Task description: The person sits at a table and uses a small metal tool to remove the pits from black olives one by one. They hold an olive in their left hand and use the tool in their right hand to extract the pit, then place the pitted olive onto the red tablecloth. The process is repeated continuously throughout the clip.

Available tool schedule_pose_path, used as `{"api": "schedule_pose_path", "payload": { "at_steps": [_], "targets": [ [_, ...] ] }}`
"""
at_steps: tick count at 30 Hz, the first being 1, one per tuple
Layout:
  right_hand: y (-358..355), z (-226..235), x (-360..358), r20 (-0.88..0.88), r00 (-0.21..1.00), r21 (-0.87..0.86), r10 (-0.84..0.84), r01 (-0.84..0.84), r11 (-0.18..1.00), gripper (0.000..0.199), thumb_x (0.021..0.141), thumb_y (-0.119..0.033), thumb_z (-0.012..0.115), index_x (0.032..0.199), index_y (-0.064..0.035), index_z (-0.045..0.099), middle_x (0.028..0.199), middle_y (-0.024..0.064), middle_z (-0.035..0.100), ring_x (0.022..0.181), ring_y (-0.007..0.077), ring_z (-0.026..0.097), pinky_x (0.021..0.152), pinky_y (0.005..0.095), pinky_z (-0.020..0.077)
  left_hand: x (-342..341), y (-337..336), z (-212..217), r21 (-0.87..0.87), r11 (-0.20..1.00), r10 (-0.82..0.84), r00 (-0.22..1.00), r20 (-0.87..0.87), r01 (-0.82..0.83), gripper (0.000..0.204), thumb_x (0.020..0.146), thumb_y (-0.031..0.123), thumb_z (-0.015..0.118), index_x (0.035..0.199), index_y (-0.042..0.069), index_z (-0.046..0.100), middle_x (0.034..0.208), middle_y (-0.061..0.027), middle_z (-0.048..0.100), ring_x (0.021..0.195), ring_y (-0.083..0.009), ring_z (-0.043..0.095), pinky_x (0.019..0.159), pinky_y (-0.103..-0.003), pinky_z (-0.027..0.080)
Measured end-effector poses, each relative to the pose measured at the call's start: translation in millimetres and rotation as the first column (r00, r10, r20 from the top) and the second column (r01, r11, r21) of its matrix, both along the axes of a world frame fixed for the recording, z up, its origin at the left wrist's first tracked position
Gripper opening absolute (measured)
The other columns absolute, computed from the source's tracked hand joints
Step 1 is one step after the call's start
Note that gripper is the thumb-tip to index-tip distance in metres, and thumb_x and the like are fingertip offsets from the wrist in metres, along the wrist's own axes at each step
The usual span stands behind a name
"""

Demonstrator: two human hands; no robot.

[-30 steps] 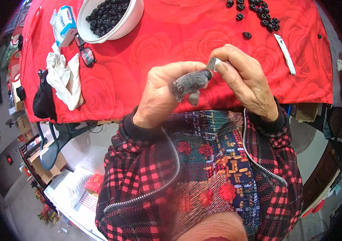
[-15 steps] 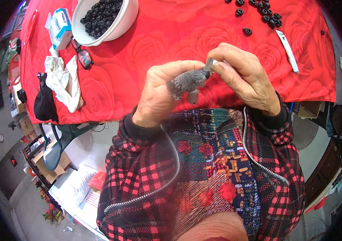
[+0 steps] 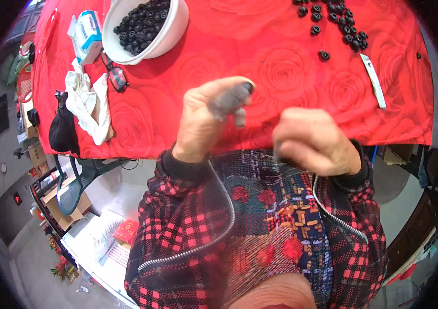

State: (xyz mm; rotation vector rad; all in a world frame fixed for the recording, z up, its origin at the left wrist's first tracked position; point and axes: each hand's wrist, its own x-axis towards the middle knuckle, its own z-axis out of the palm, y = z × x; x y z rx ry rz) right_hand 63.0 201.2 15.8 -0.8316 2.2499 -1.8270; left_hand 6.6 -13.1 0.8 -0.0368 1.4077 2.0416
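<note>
My left hand (image 3: 198, 116) is raised over the table's near edge, thumb and forefinger pinching a small black rubber-like piece (image 3: 249, 86). Grey knitted covering (image 3: 225, 103) wraps one of its fingers, and another fingertip has a pale cover (image 3: 239, 117). My right hand (image 3: 314, 141) is apart from the left, lower and to the right, fingers curled in and smeared by motion. At its fingertips a blurred greyish edge shows, where the small flat metal blade was held. Loose black ring-shaped pieces (image 3: 346, 28) lie scattered at the far right.
A white bowl (image 3: 178, 31) full of black pieces stands far left on the red cloth (image 3: 203, 67). Near it are a blue-and-white tissue pack (image 3: 86, 36), glasses (image 3: 118, 78), white gloves or cloth (image 3: 88, 98) and a black fabric item (image 3: 63, 129). A slim white packet (image 3: 373, 81) lies right.
My right hand has pulled away from the left, down toward my body. The left hand has turned slightly, still pinching the black piece. The table things sit slightly lower and further right in view.
</note>
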Motion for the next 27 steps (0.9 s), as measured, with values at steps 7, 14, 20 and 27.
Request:
{"api": "schedule_pose_path", "payload": {
  "at_steps": [7, 14, 20, 27],
  "targets": [
    [-6, -7, -16, -0.056, 0.905, 0.014, -0.421, 0.423, 0.906, 0.008, 0.087, -0.006, 0.056, 0.092, 0.001, 0.058, 0.078, 0.0125, 0.057, 0.07, 0.0255, 0.057, 0.062, 0.0322, 0.0444, 6, 4, 7, 0.032, 0.996, -0.085, 0.996, 0.013, 0.084, 0.024, 0.086, 0.01, 0.06, 0.106, -0.002, 0.064, 0.085, -0.0063, 0.065, 0.063, -0.0094, 0.058, 0.057, -0.02, 0.046],
    [-11, -15, -20, 0.005, 0.936, 0.019, -0.353, 0.353, 0.936, 0.013, 0.088, -0.012, 0.056, 0.091, 0.0007, 0.059, 0.079, 0.013, 0.058, 0.07, 0.0245, 0.059, 0.062, 0.0326, 0.0451, 10, 6, 10, 0.071, 0.988, -0.135, 0.991, 0.011, 0.134, 0.024, 0.088, 0.01, 0.058, 0.108, -0.003, 0.063, 0.086, -0.0066, 0.064, 0.066, -0.0101, 0.058, 0.057, -0.021, 0.046],
    [-10, -14, -18, 0.043, 0.948, 0.023, -0.316, 0.316, 0.949, 0.014, 0.089, -0.013, 0.054, 0.091, 0.0004, 0.059, 0.078, 0.0127, 0.058, 0.07, 0.0244, 0.059, 0.061, 0.0326, 0.045, 12, 5, 11, 0.089, 0.988, -0.132, 0.99, 0.042, 0.128, 0.024, 0.088, 0.01, 0.058, 0.108, -0.003, 0.062, 0.086, -0.0079, 0.065, 0.065, -0.011, 0.058, 0.057, -0.023, 0.047],
    [-3, -16, -19, -0.005, 0.966, 0.071, -0.257, 0.257, 0.964, 0.014, 0.088, -0.012, 0.054, 0.091, 0.001, 0.058, 0.078, 0.0135, 0.058, 0.071, 0.026, 0.06, 0.062, 0.0332, 0.0458, 11, 6, 4, 0.085, 0.981, -0.181, 0.981, 0.072, 0.174, 0.027, 0.086, 0.013, 0.061, 0.109, -0.003, 0.062, 0.087, -0.0076, 0.065, 0.063, -0.0111, 0.058, 0.055, -0.023, 0.046]
  ]
}}
